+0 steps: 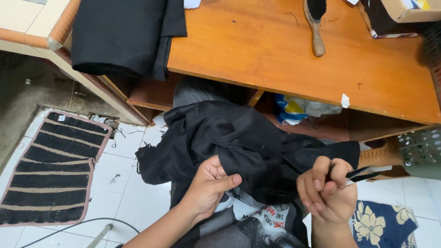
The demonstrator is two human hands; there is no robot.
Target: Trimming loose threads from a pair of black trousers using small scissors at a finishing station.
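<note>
A crumpled black garment (239, 142) lies bunched on my lap, below the edge of the wooden table (275, 50). My left hand (209, 183) grips a fold of it at the lower middle, thumb on top. My right hand (327, 188) is closed around a small thread snipper (363, 173) with dark blades that point right, next to the cloth's right edge.
A folded black cloth (121, 34) hangs over the table's left corner. A wooden-handled brush (316, 23) lies on the table top, a cardboard box (404, 11) at top right. A striped mat (53, 170) lies on the tiled floor, a green perforated basket (422, 151) at right.
</note>
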